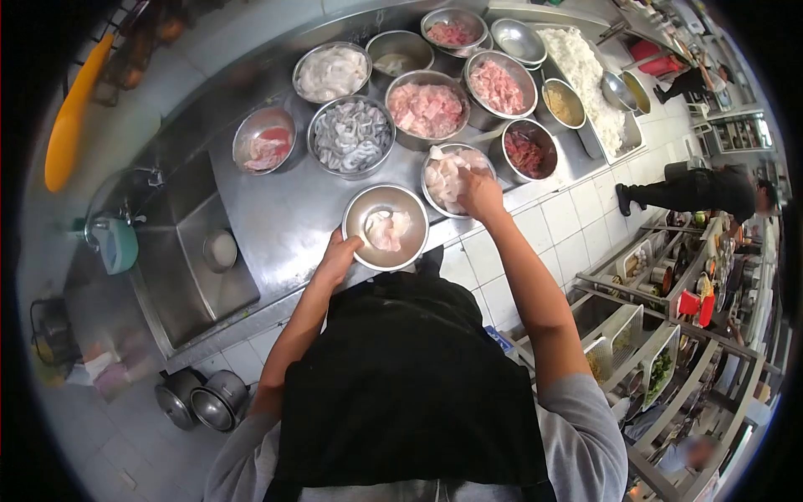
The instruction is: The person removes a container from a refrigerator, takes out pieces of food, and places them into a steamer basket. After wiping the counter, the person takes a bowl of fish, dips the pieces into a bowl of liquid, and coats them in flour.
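My left hand (338, 254) grips the near-left rim of a steel bowl (365, 207), its thumb over the edge. A few pale slices of raw meat (388, 229) lie in that bowl. Just to the right, my right hand (482, 197) reaches into a second steel bowl (459, 212). Its fingers are curled on pale raw meat slices (445, 179), and the fingertips are partly hidden. Beyond my hands stand bowls of grey strips (350, 136), pink meat pieces (427, 110) and dark red meat (524, 154).
A sink (188, 284) with a tap (125, 213) is at the left of the steel counter (276, 219). Several more bowls line the back, beside a long tray of white stuff (580, 71). Shelves (644, 309) and a person in dark clothes (711, 192) are at the right.
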Demonstrator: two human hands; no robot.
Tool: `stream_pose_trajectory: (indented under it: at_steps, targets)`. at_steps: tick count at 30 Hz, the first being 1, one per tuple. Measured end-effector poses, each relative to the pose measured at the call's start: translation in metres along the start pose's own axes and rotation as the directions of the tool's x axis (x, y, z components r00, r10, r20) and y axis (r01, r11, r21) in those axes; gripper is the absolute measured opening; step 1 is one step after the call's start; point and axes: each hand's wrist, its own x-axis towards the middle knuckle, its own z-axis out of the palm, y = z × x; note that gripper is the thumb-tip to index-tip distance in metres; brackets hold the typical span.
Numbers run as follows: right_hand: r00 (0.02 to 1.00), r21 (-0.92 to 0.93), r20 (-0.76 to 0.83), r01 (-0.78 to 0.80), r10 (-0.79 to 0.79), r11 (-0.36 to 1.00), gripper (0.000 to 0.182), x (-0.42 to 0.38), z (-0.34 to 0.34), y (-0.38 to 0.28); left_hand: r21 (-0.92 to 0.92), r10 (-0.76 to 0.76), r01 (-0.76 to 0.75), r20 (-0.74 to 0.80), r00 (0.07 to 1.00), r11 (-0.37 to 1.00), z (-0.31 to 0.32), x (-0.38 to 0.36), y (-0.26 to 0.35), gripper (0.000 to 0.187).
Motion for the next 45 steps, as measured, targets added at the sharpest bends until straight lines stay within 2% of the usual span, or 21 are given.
stream_pose_trajectory:
  at_steps: [1, 3, 4, 6, 7, 12, 14, 21, 23, 24, 26, 27, 28, 30, 32, 34, 35, 37, 40, 42, 45]
  targets:
    - [1.000, -0.004, -0.007, 0.002, -0.002, 1.000, 0.061, 0.003, 0.000, 0.004, -0.058, 0.030, -0.030, 0.009, 1.000, 0.998, 0.001, 0.001, -0.002, 0.060]
    - [0.998, 0.276, 0.020, -0.056, 0.052, 0.960, 0.055, 0.007, 0.001, 0.018, -0.125, 0.062, -0.061, 0.005, 0.998, 0.990, 0.001, 0.000, 0.001, 0.060]
    - [0.995, 0.379, -0.098, 0.065, -0.030, 0.923, 0.048, 0.007, 0.000, 0.026, -0.148, 0.072, -0.071, 0.004, 0.997, 0.986, 0.001, -0.002, 0.003, 0.060]
    - [0.974, 0.694, 0.226, -0.187, 0.037, 0.695, 0.042, 0.009, -0.019, 0.031, -0.178, 0.075, -0.074, 0.000, 0.997, 0.981, -0.001, -0.002, -0.001, 0.059]
    - [0.971, 0.793, 0.238, -0.189, -0.009, 0.579, 0.040, 0.006, -0.029, 0.027, -0.151, 0.052, -0.057, -0.036, 0.998, 0.987, -0.002, 0.000, -0.003, 0.055]
    - [0.979, 0.746, 0.198, -0.115, -0.054, 0.656, 0.048, 0.002, -0.065, 0.010, -0.187, 0.069, -0.074, -0.031, 0.997, 0.980, -0.002, 0.000, -0.003, 0.053]
    - [0.953, 0.661, 0.303, -0.225, 0.020, 0.716, 0.042, 0.002, -0.077, 0.002, -0.184, 0.081, -0.088, -0.046, 0.996, 0.979, -0.001, 0.000, -0.002, 0.052]
    - [0.933, 0.719, 0.286, -0.359, 0.218, 0.595, 0.038, 0.006, -0.033, 0.025, -0.145, 0.089, -0.093, -0.034, 0.995, 0.985, -0.006, 0.006, -0.004, 0.051]
    - [0.986, 0.608, -0.043, -0.101, 0.160, 0.787, 0.043, 0.000, -0.027, 0.023, -0.149, 0.109, -0.098, 0.067, 0.992, 0.984, -0.014, 0.017, -0.017, 0.057]
    - [0.986, 0.605, -0.043, -0.104, 0.163, 0.789, 0.043, -0.005, -0.029, 0.016, -0.151, 0.108, -0.097, 0.071, 0.992, 0.984, -0.011, 0.013, -0.013, 0.057]
    - [0.988, 0.390, -0.139, -0.009, 0.068, 0.921, 0.046, -0.015, -0.034, 0.003, -0.164, 0.079, -0.076, 0.014, 0.997, 0.984, -0.007, 0.004, -0.005, 0.056]
    - [0.991, 0.310, -0.133, 0.015, 0.027, 0.951, 0.039, -0.019, -0.031, 0.001, -0.164, 0.081, -0.077, 0.016, 0.997, 0.983, -0.007, 0.006, -0.005, 0.056]
    - [0.991, 0.309, -0.134, 0.015, 0.028, 0.951, 0.039, -0.019, -0.024, 0.004, -0.150, 0.086, -0.081, 0.026, 0.996, 0.985, -0.007, 0.007, -0.005, 0.056]
    - [0.965, 0.038, -0.194, 0.185, -0.175, 0.982, 0.030, -0.017, -0.012, 0.010, -0.133, 0.091, -0.086, 0.036, 0.995, 0.987, -0.007, 0.006, -0.003, 0.056]
    - [0.954, 0.036, -0.225, 0.213, -0.200, 0.976, 0.026, -0.012, -0.009, 0.015, -0.155, 0.100, -0.091, 0.053, 0.994, 0.984, -0.004, 0.005, 0.000, 0.057]
    - [0.988, 0.161, -0.085, 0.142, -0.130, 0.977, 0.025, -0.010, -0.015, 0.020, -0.135, 0.093, -0.083, 0.065, 0.994, 0.987, -0.003, 0.008, 0.000, 0.058]
    - [0.988, 0.162, -0.086, 0.142, -0.129, 0.977, 0.025, -0.010, -0.023, 0.020, -0.119, 0.084, -0.075, 0.073, 0.994, 0.990, -0.004, 0.008, 0.000, 0.059]
    - [0.974, 0.274, 0.224, -0.100, 0.037, 0.957, 0.024, -0.007, -0.050, 0.017, -0.128, 0.110, -0.104, 0.038, 0.993, 0.986, 0.002, 0.006, 0.001, 0.055]
    - [0.954, 0.403, 0.286, -0.205, 0.090, 0.892, 0.029, -0.013, -0.075, 0.012, -0.134, 0.138, -0.135, 0.009, 0.990, 0.982, 0.009, 0.000, 0.011, 0.053]
    - [0.957, 0.394, 0.281, -0.178, 0.066, 0.902, 0.028, -0.018, -0.082, 0.010, -0.131, 0.138, -0.135, 0.017, 0.990, 0.982, 0.009, 0.000, 0.011, 0.053]
    - [0.969, 0.536, 0.240, -0.189, 0.066, 0.823, 0.027, -0.026, -0.091, 0.000, -0.133, 0.171, -0.158, 0.094, 0.981, 0.978, 0.007, 0.007, 0.008, 0.054]
